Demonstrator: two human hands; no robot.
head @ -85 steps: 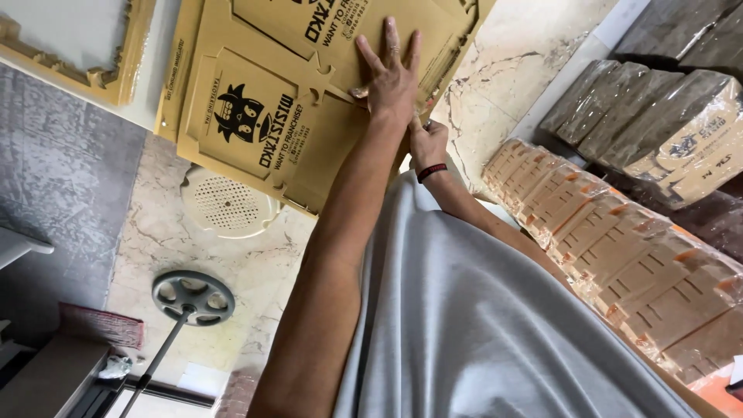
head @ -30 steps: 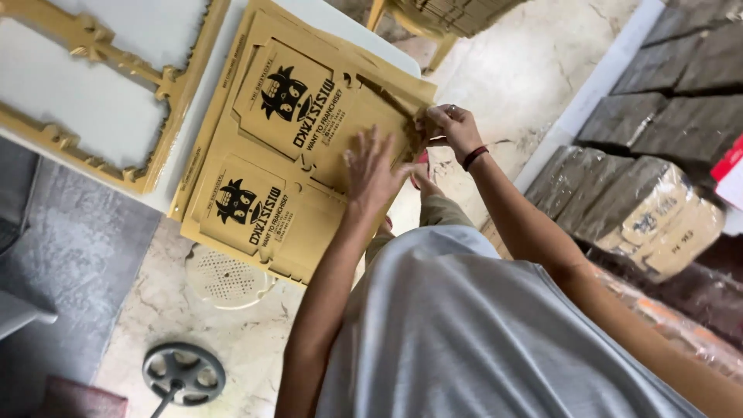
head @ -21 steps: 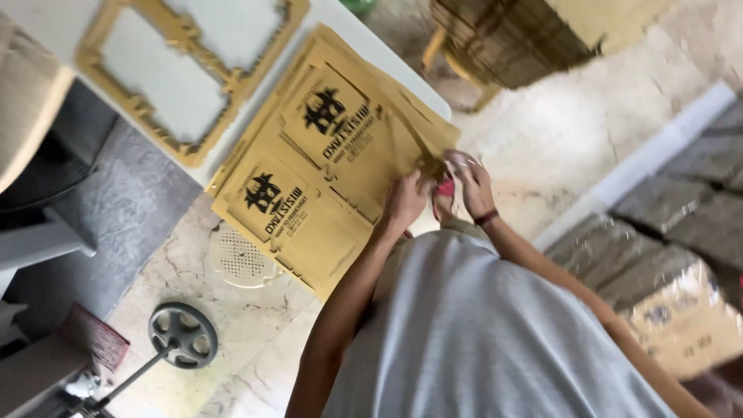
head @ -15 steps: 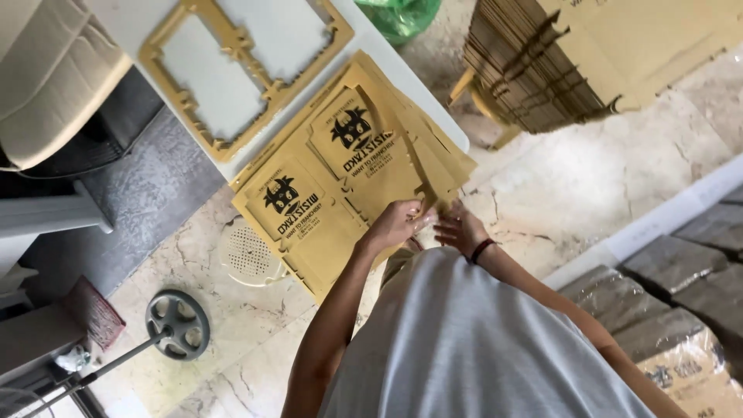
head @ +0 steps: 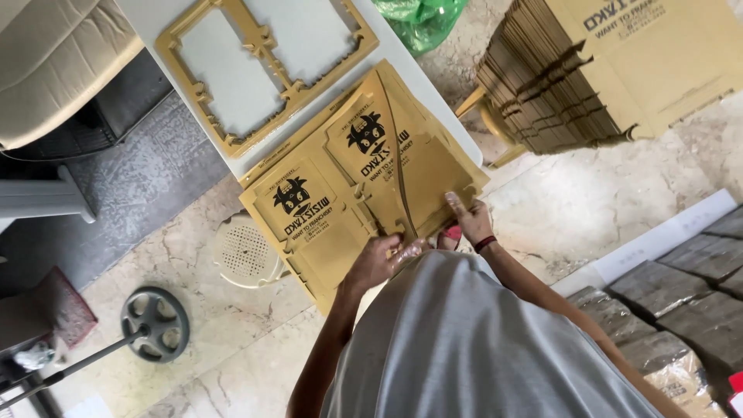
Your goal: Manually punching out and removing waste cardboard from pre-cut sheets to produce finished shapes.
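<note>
Two hands on one sheet [head: 364, 193] of die-cut brown card, and both are at its near edge. My left hand [head: 379, 259] curls over that edge at about six o'clock of the sheet, fingers closed around the card beside the cut line that runs up the middle. My right hand [head: 468, 220] sits just beside it, toward three o'clock, fingers flat and pressing down on the right-hand panel, thumb tucked at the edge; a dark band rings that wrist.

The sheet lies half on the white worktop [head: 433, 85] and half hanging off toward me, its long axis running from eight o'clock to two o'clock, tilted across my view. From both hands it stretches away toward twelve. The central cut runs roughly from twelve down to six and ends right between my hands, so neither hand is much nearer; the left is closer to the cut's end.

Both forearms reach forward and down from my grey shirt [head: 480, 348], elbows bent, wrists close together.

Farther up the worktop at eleven o'clock lies a leftover card frame [head: 267, 66] with its panels punched out. At one o'clock a tall stack [head: 588, 70] of the same card rests on a stool. Down on the marble floor [head: 588, 201], a perforated white stool [head: 244, 251] stands at nine o'clock, touching nothing I hold.
</note>
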